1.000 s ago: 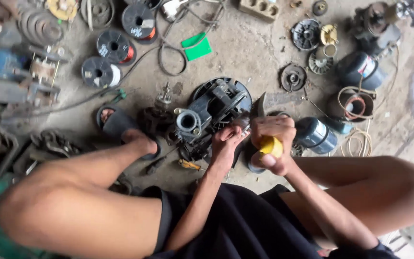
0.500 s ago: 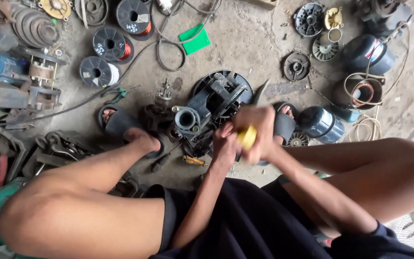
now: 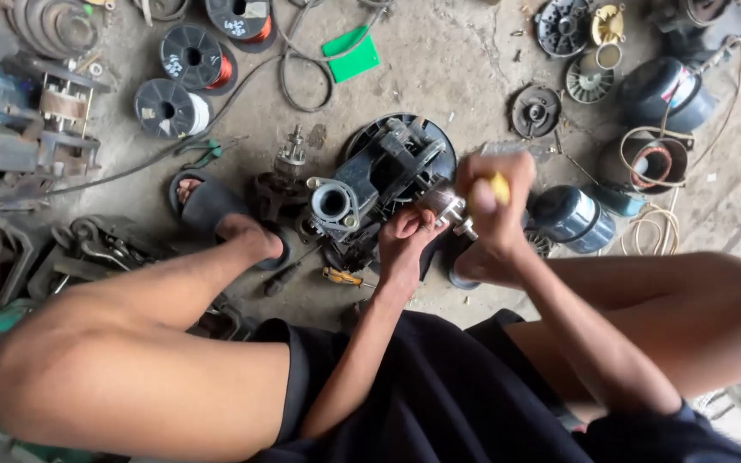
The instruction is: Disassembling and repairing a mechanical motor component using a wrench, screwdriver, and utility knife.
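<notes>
Two hands worked black cast pump body (image 3: 379, 184): left hand (image 3: 405, 244) pinched small metal fitting (image 3: 448, 208), right hand (image 3: 492, 201) fisted round yellow-handled tool (image 3: 500, 187)

Repair workshop, wire spools (image 3: 167, 109), motor housings (image 3: 572, 219)

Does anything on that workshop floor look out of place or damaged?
Nothing looks broken by accident. The dark pump body lies stripped open, and a small yellow-handled screwdriver lies loose beside the left hand, amid parts scattered over the floor.
</notes>
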